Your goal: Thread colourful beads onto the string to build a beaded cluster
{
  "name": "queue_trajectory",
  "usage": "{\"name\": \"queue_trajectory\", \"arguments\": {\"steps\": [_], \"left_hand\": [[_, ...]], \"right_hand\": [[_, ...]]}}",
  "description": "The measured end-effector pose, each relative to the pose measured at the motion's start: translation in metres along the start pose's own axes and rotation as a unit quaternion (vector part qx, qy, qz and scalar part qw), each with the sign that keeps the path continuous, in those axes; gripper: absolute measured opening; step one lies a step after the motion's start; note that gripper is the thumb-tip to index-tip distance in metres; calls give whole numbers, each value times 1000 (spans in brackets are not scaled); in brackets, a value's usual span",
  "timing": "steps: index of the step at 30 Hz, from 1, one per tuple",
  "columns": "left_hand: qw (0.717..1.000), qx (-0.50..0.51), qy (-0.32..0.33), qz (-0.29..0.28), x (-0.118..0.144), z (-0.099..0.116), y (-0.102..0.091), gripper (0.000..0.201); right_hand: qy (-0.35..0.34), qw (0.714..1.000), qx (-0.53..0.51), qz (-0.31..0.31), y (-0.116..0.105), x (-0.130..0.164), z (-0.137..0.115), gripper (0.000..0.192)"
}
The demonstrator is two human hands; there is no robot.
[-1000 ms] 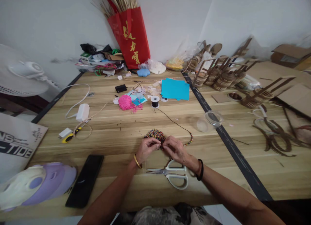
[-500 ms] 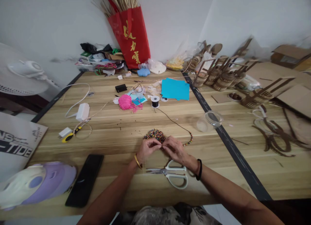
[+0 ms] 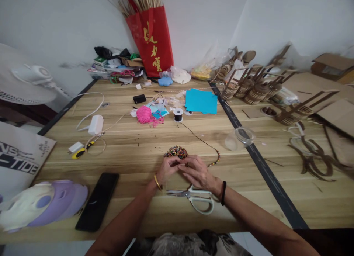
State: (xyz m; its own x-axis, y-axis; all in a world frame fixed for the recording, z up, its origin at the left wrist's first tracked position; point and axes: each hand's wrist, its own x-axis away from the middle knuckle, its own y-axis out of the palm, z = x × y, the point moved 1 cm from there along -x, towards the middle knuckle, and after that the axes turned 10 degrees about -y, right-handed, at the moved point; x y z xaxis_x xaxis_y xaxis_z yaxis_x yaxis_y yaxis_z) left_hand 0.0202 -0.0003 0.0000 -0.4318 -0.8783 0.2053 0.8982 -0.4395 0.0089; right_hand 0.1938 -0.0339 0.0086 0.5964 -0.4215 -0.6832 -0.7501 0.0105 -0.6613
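- A wooden worktop (image 3: 132, 152) is seen, with a black strip running across it on the right.
- A pair of white-handled scissors (image 3: 193, 199) is laid flat just in front of both hands, blades pointing left.
- A black phone (image 3: 97, 200) is placed to the left near the front edge, beside a purple and cream object (image 3: 41, 204).
- A spool of black cord (image 3: 178, 114) is stood farther back; its cord (image 3: 199, 138) is run towards the hands and ends in a short beaded strand (image 3: 215, 161) just right of them.
- A pink ball of yarn (image 3: 144, 115), blue paper sheets (image 3: 201, 101), a clear plastic cup (image 3: 239, 137) on its side and a red bag (image 3: 151, 38) against the wall are noted beyond.
- The mound of coloured beads (image 3: 176, 151) is located on the worktop directly behind the fingertips, partly covered by them.
- The left hand (image 3: 166, 169) is curled, its fingers (image 3: 174, 161) drawn together at the bead mound's near edge.
- The right hand (image 3: 197, 172) is held palm down, its fingers (image 3: 184, 166) brought close against those of the left hand.
- What is pinched between the fingertips cannot be told; it is too small.
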Motion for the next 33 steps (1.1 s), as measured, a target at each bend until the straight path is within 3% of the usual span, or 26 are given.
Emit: {"name": "queue_trajectory", "arguments": {"steps": [6,16,28,33], "left_hand": [[1000,-8,2,15,2,3,0,31],[1000,10,-9,17,1,2,0,29],[999,-7,-2,42,2,17,7,15],[999,-14,1,39,0,17,9,15]], "right_hand": [[23,999,-39,19,-1,1,1,2],[96,992,-34,70,2,6,10,2],[237,956,-129,115,4,7,11,14],[251,949,-159,108,4,9,15,15]]}}
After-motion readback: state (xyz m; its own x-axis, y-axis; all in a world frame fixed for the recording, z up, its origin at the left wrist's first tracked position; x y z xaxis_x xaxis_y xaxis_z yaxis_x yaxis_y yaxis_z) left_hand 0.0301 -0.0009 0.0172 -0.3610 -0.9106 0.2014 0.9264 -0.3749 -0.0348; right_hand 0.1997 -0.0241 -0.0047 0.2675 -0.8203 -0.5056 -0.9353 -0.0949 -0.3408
